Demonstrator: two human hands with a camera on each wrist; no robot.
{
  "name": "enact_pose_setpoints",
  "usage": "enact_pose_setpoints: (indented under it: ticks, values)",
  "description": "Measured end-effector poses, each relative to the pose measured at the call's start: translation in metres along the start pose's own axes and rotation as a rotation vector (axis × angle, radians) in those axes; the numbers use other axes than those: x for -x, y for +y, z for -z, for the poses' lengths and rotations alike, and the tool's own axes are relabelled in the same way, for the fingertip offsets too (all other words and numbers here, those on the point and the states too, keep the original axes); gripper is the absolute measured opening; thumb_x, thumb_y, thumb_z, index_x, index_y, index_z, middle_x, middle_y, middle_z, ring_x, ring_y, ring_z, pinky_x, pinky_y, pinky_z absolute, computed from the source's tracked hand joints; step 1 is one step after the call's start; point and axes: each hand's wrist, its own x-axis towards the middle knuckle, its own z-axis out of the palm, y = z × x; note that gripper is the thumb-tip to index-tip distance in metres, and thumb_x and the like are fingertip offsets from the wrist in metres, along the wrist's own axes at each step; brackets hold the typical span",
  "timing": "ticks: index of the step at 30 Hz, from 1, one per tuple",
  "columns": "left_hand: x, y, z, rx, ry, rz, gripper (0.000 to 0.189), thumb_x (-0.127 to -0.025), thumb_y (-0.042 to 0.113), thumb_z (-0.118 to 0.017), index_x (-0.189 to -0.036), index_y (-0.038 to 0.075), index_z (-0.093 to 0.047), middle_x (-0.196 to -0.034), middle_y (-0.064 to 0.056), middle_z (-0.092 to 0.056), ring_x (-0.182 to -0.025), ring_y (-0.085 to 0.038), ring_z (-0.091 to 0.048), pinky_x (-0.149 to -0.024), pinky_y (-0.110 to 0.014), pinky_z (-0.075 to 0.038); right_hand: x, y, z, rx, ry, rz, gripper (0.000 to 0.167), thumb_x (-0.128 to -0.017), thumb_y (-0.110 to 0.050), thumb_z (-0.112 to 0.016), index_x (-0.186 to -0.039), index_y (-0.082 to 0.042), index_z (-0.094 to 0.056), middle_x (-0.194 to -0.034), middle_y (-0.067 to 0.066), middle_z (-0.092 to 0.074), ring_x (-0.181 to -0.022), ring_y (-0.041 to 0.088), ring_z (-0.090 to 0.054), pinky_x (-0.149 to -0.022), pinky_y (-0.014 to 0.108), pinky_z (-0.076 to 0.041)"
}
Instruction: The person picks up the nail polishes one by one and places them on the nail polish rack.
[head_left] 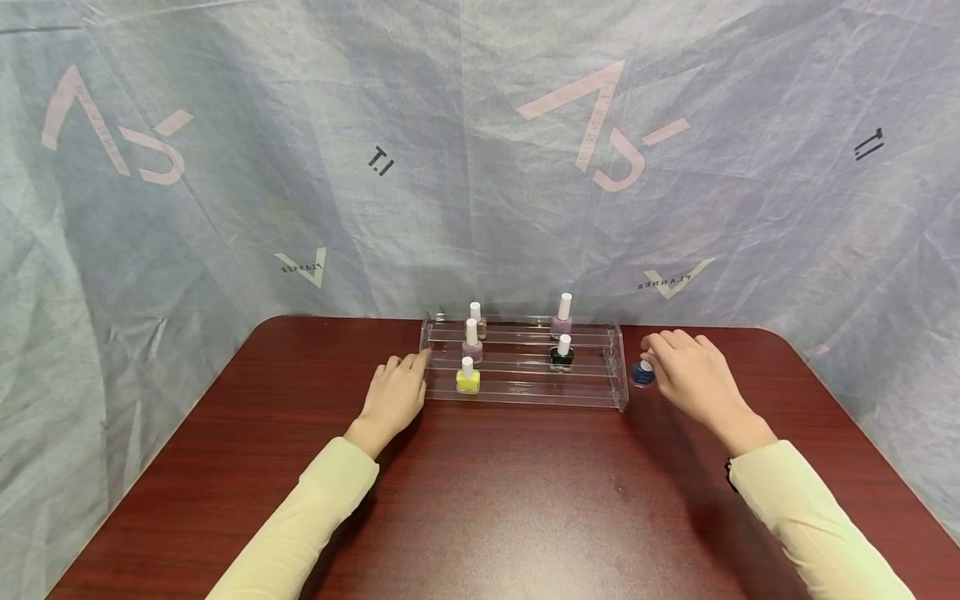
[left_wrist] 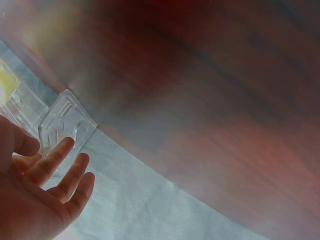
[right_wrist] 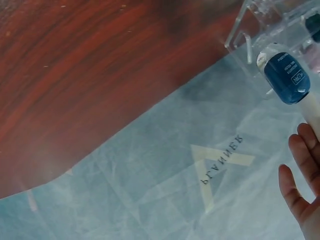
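My right hand (head_left: 693, 371) pinches the white cap of a blue nail polish bottle (head_left: 642, 373), just off the right end of a clear tiered rack (head_left: 517, 389). In the right wrist view the bottle (right_wrist: 287, 77) hangs cap toward the fingers, its printed label showing. At the rack's left end panel, my left hand (head_left: 396, 390) rests with loosely extended fingers, the fingertips right at the clear plastic. On the rack stand a yellow bottle (head_left: 468, 382) in front, a pink one (head_left: 472, 352) and a black one (head_left: 561, 359) midway, and a purple one (head_left: 561, 327) behind.
Another white-capped bottle (head_left: 481, 326) stands at the back left of the rack, partly hidden by the pink one. The rack sits near the far edge of a reddish-brown table (head_left: 510, 500). Grey printed cloth (head_left: 450, 208) hangs close behind and at both sides.
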Motion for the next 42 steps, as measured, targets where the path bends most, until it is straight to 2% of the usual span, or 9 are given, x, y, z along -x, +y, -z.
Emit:
enact_pose_setpoints:
  ticks: [7, 20, 30, 42]
  values:
    - [0.0, 0.0, 0.0, -0.004, 0.015, -0.003, 0.047, -0.087, 0.015, -0.056, -0.132, 0.009, -0.046, -0.118, -0.008, -0.06, -0.099, -0.031, -0.054, -0.08, -0.043, -0.044, -0.006, -0.007, 0.002, -0.01, 0.037, 0.045, 0.01, -0.08, -0.012, -0.063, -0.087, -0.005, -0.059, -0.077, 0.006, -0.061, -0.072, 0.024, -0.054, -0.062, 0.037, -0.038]
    - [-0.001, 0.0, -0.001, -0.002, 0.005, 0.0, 0.047, -0.087, 0.015, -0.055, -0.133, 0.009, -0.045, -0.119, -0.009, -0.059, -0.101, -0.031, -0.054, -0.081, -0.043, -0.044, -0.014, -0.024, -0.004, 0.001, 0.021, 0.092, 0.01, -0.08, -0.013, -0.063, -0.083, -0.006, -0.057, -0.073, 0.004, -0.056, -0.072, 0.024, -0.052, -0.06, 0.034, -0.035]
    - [-0.001, -0.001, -0.001, -0.009, 0.017, -0.004, 0.047, -0.087, 0.015, -0.055, -0.133, 0.009, -0.045, -0.118, -0.009, -0.06, -0.099, -0.031, -0.054, -0.08, -0.042, -0.045, -0.018, -0.036, -0.017, -0.027, 0.0, 0.103, 0.011, -0.081, -0.014, -0.065, -0.087, -0.006, -0.06, -0.08, 0.004, -0.06, -0.075, 0.022, -0.054, -0.06, 0.033, -0.036]
    - [-0.001, -0.001, -0.004, -0.006, 0.032, -0.005, 0.046, -0.086, 0.015, -0.056, -0.131, 0.009, -0.046, -0.117, -0.008, -0.061, -0.098, -0.031, -0.055, -0.078, -0.043, -0.044, -0.022, -0.049, -0.031, -0.041, 0.024, 0.136, 0.01, -0.08, -0.015, -0.065, -0.085, -0.008, -0.06, -0.075, 0.003, -0.058, -0.071, 0.022, -0.053, -0.057, 0.032, -0.034]
